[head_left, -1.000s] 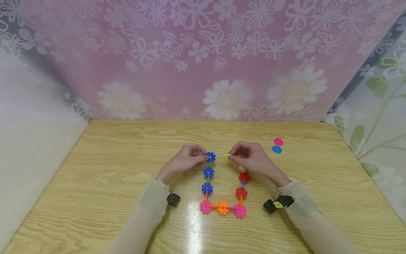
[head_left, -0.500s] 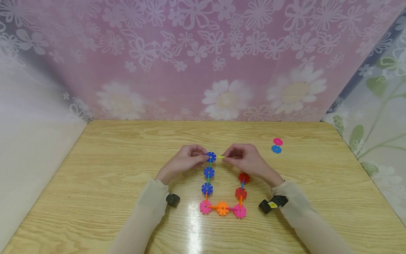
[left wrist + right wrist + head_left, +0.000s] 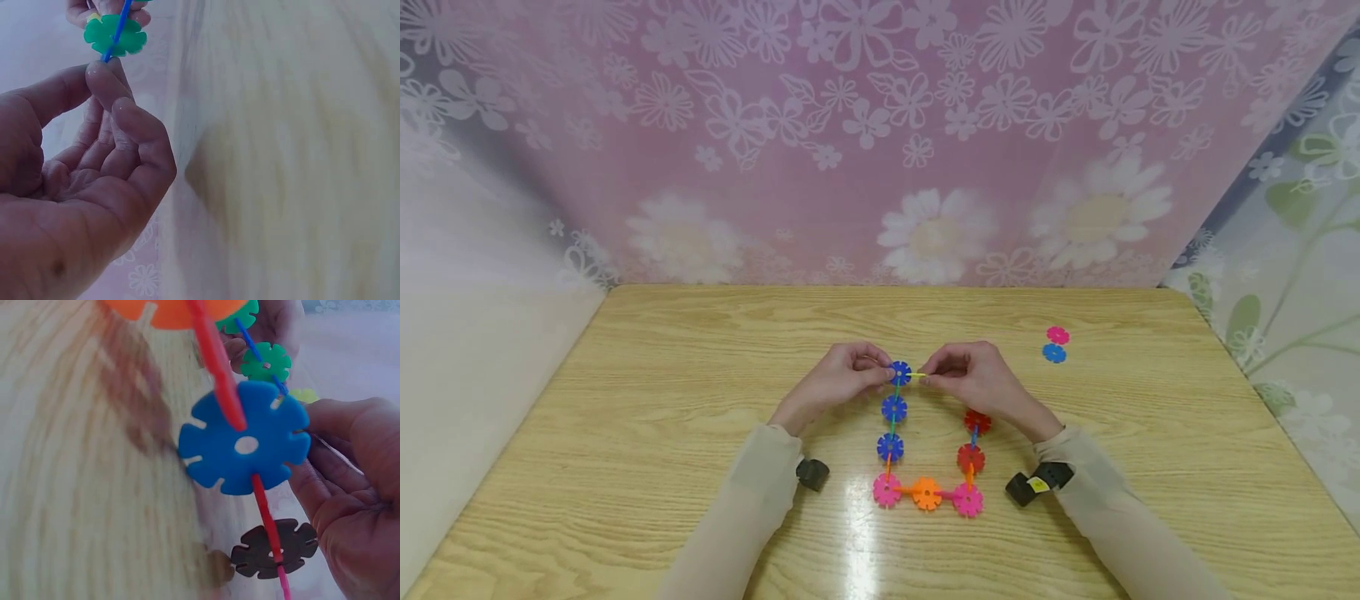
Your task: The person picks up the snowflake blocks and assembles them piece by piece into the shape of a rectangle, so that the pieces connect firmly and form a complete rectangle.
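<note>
A U-shaped chain of slotted plastic discs stands over the table in the head view, with pink discs (image 3: 887, 490) at its near corners and an orange disc (image 3: 927, 493) between them. My left hand (image 3: 838, 379) pinches the blue disc (image 3: 900, 373) at the far end of the left side. My right hand (image 3: 981, 379) pinches a yellow disc (image 3: 916, 375), seen edge-on at the blue disc's right rim. Red discs (image 3: 971, 458) form the right side; its far end is partly hidden under my right hand. Green discs (image 3: 265, 361) link the blue ones.
Beyond my right hand, a pink disc (image 3: 1057, 335) and a light blue disc (image 3: 1054, 353) lie on the wooden table (image 3: 700, 333). Flowered cloth (image 3: 820, 208) hangs behind the table and at its sides. Black straps with cameras (image 3: 1037, 483) sit at both wrists.
My right hand has moved left with the yellow disc, bringing it from a gap away up to the blue disc's right rim. My left hand has stayed nearly still.
</note>
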### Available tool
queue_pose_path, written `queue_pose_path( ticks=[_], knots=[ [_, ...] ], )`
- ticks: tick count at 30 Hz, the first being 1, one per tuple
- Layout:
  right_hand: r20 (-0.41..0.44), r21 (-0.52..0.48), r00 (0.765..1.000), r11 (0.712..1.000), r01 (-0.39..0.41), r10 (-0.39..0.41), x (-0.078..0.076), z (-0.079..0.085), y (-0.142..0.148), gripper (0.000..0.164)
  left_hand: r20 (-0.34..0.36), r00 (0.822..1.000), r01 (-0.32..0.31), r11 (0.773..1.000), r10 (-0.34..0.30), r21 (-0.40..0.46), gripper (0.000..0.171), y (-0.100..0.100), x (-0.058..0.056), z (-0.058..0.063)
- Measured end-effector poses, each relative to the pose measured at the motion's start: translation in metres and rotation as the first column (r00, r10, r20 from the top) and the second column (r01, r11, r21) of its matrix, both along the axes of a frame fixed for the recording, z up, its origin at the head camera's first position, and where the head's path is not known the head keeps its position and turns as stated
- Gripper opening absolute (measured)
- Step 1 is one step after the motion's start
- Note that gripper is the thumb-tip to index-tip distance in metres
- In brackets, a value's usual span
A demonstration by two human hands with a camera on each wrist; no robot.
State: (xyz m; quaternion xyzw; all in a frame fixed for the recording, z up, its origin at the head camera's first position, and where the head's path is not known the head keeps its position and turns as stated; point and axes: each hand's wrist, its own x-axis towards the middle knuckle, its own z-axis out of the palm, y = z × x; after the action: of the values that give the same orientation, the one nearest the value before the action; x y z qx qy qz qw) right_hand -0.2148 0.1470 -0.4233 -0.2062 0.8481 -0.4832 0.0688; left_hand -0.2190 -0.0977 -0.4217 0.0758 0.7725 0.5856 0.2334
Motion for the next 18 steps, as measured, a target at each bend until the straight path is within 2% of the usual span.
queue_pose_path(
  ticks=[10,14,18],
  knots=[
    [0.03,-0.008,0.999,1.0,-0.013,0.013,-0.002,0.0,0.004,0.007,-0.006,1.0,-0.008,1.0,0.008,-0.016,0.02,0.002,0.001,0.001],
    [0.06,-0.017,0.998,1.0,-0.007,0.008,-0.003,-0.001,0.014,0.012,-0.007,1.0,-0.016,1.0,0.016,-0.019,0.021,0.001,-0.001,-0.001],
    [0.051,-0.009,0.999,1.0,0.013,-0.013,-0.005,-0.001,0.029,0.014,-0.001,0.999,-0.032,0.999,0.032,-0.018,0.022,0.0,-0.002,-0.002]
  ],
)
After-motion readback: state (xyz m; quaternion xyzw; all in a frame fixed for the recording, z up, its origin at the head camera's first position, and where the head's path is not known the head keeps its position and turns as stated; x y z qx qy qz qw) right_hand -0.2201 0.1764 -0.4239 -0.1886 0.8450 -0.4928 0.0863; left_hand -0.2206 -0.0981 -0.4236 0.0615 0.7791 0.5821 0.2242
